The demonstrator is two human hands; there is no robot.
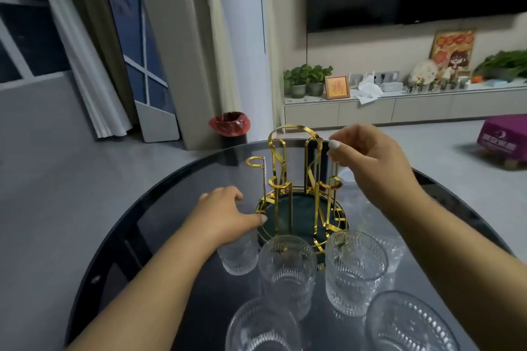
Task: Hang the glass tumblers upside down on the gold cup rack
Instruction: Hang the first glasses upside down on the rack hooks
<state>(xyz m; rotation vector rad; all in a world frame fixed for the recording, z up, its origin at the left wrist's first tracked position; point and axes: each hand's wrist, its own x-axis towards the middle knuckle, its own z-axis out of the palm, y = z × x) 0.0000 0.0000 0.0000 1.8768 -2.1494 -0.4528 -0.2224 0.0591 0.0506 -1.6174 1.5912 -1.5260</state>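
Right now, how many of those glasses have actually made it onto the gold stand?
None yet. The gold cup rack on the round glass table shows only bare hooks. The right hand is up by its top loop, and the left hand rests over the leftmost glass tumbler. At least five other tumblers stand upright around the rack, all waiting to be turned over and hung.

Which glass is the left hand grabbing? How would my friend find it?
Find the round dark glass table, then the gold wire cup rack on it. The ribbed clear glass tumbler stands left of the rack's base, the only one under the left hand.
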